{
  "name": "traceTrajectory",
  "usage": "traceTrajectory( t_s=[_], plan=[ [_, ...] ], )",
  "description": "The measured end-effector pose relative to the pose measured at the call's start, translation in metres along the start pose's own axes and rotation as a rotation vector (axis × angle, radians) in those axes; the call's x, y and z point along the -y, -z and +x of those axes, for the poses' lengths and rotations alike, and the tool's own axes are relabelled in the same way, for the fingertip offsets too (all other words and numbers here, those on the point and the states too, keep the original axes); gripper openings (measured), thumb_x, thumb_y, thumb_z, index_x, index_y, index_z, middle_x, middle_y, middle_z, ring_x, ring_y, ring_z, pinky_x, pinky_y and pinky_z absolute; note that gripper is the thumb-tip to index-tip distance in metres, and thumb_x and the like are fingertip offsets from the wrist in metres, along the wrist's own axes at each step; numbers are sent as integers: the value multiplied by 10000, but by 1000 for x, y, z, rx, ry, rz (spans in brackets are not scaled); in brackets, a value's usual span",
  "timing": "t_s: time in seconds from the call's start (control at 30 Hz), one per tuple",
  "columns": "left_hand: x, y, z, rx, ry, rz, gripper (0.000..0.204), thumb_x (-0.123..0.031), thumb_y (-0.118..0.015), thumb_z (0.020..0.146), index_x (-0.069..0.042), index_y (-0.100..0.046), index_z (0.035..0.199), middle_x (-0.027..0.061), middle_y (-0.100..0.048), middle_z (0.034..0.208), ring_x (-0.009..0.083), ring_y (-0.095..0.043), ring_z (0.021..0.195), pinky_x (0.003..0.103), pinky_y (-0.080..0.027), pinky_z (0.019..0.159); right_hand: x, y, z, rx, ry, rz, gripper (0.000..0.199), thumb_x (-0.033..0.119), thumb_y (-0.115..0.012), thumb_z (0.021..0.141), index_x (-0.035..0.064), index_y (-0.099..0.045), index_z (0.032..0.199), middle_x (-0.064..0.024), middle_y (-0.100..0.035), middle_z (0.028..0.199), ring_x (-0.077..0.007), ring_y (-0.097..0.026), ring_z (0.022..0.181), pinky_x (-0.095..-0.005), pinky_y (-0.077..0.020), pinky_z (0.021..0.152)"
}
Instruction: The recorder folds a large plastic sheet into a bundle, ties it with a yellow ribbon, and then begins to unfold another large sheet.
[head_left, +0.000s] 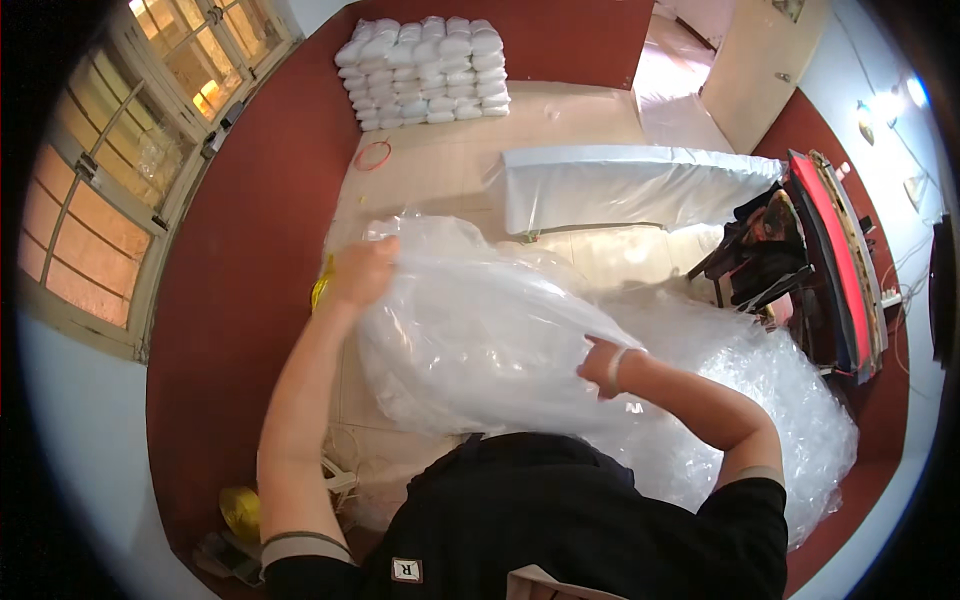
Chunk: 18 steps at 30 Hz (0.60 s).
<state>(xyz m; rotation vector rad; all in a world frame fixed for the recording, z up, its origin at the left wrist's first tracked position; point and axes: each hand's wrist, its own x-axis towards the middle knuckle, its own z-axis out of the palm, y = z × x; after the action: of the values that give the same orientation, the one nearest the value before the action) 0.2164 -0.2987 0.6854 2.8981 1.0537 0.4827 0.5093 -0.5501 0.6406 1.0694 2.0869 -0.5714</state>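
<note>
A large, billowing piece of clear plastic film [480, 330] spreads out in front of me, puffed up and creased; whether it is a bag or a loose sheet I cannot tell. At its far left edge, my left hand [368, 272] is closed on the film, with the arm stretched forward. My right hand [602, 367] has its fingers curled on the film's right part, the wrist wearing a pale band. Folds of film pull taut between the two hands. Beside my right arm lies a big heap of crumpled clear plastic [740, 410], touching the film.
White bundles [425, 75] are stacked against the far red wall. A long bench-like object covered in pale sheeting [630, 190] stands ahead. Dark items and a red-edged board [835, 250] lean at right. A yellow roll [240, 512] sits at lower left; a red loop [373, 155] lies on the floor.
</note>
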Motion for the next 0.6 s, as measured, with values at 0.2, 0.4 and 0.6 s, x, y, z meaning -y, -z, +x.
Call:
traceTrajectory(
  t_s=[0.2,0.4,0.6],
  plan=[
    [95,67,-66,-90,393,165,31,-91,-489,741,-76,-511,756,191,-555,648,377,-558,642,441,-427,547,-18,67,-94,-1168,83,873,334,148,-696,680,52,-591,982,-52,-578,779,-203,-563,770,-329,-414,819],
    [54,65,-130,-621,305,40,203,41,-460,746,5,-574,909,156,-574,895,318,-550,838,386,-442,726,-10,13,-14,-1174,-672,92,719,257,-694,663,78,-383,1286,-52,-523,613,-240,-544,623,-402,-367,824],
    [18,-206,-503,400,1325,-585,353,-201,-562,737,-5,-585,1030,171,-602,943,284,-571,877,405,-443,753,103,-276,160,118,-86,720,273,279,-455,785,200,-647,962,-96,-624,1017,-271,-579,996,-453,-432,851]
  ],
)
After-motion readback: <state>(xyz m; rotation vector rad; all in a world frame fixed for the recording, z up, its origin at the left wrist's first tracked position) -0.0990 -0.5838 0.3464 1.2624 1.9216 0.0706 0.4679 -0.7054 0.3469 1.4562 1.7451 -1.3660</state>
